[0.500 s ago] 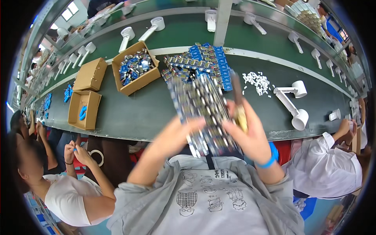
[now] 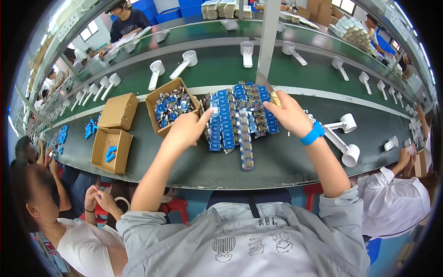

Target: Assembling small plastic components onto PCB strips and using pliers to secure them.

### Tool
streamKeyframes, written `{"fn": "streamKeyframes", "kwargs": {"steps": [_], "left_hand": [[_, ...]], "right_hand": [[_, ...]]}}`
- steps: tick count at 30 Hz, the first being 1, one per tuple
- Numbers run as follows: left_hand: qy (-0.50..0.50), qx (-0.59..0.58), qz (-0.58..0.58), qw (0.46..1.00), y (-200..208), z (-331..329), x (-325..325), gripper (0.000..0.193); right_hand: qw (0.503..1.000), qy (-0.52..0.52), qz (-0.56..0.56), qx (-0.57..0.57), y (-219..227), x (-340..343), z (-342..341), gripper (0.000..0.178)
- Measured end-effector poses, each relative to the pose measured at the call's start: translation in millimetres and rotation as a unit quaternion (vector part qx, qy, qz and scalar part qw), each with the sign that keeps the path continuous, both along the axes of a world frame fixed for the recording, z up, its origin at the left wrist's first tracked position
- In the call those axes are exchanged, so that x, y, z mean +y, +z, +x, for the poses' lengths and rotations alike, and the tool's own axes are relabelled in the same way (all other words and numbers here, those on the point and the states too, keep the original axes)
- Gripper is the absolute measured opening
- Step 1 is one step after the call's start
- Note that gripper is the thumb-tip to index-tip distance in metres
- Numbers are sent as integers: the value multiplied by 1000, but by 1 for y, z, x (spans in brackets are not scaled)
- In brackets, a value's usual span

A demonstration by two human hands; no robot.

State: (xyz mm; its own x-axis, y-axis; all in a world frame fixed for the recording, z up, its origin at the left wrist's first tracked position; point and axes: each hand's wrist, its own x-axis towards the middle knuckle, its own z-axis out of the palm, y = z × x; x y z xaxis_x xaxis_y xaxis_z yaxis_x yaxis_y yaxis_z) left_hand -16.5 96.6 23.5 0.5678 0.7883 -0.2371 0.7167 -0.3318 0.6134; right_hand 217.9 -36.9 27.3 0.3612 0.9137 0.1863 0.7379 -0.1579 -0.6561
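Observation:
Sheets of small blue-and-metallic circuit boards (image 2: 221, 122) lie in a layered stack on the dark table in front of me. One narrow strip of boards (image 2: 247, 150) sticks out from the stack toward the near edge. My left hand (image 2: 183, 129) is at the stack's left side, its index finger stretched to the boards and its other fingers partly hidden. At the right side, my right hand (image 2: 288, 113) is wrapped round a knife with a pale yellowish handle (image 2: 275, 99). Its blade (image 2: 263, 82) points away from me, and the thumb reaches toward the boards.
Left of the stack, a cardboard box (image 2: 154, 117) holds many loose small boards. Another box (image 2: 110, 152) contains blue cylinders. White scoop-shaped parts (image 2: 342, 141) lie on the right, near small white pieces (image 2: 310, 115). Beyond a metal post (image 2: 268, 51) runs a green conveyor (image 2: 212, 69). People sit on both sides.
The sheet of boards held near my body is now down on the stack, blue faces showing. Both hands have moved forward and apart; the knife stays in my right hand. The view has tilted up.

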Motion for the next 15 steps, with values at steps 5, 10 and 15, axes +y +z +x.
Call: {"fn": "streamKeyframes", "kwargs": {"steps": [5, 10, 15], "left_hand": [[43, -255, 101, 961, -56, -19, -53, 60], [46, -315, 132, 939, -82, 0, -70, 70], [30, -368, 4, 929, -87, 9, -36, 66]], "right_hand": [[998, -34, -58, -1, -27, -12, 6, 57], [997, -17, -77, 4, -34, 1, 7, 57], [998, -13, -50, 47, -49, 19, 12, 52]]}}
